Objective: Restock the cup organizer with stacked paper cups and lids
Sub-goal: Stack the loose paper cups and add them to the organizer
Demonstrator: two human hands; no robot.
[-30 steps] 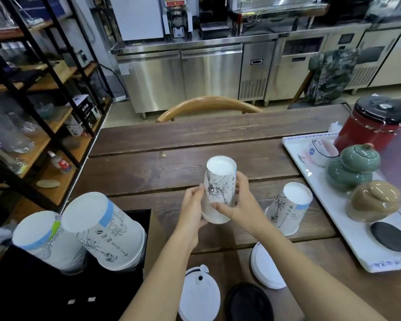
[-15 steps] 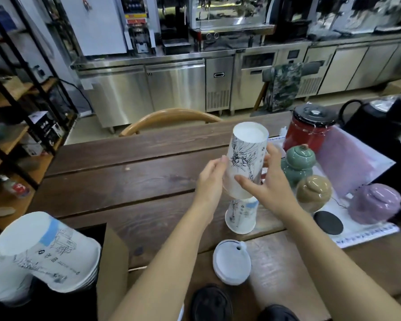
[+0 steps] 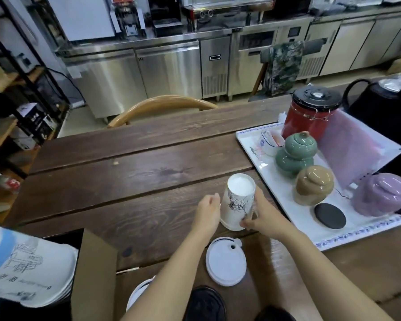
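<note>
Paper cup (image 3: 237, 205) stands upside down on the table (image 3: 125, 181), right hand (image 3: 263, 218) fingers grasping it, left hand (image 3: 206, 213) loosely curled beside.

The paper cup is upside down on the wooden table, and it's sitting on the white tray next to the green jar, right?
Not quite. The paper cup is upside down, but it sits on the wooden table, beside the white tray, not on it. The head view shows this.
</note>
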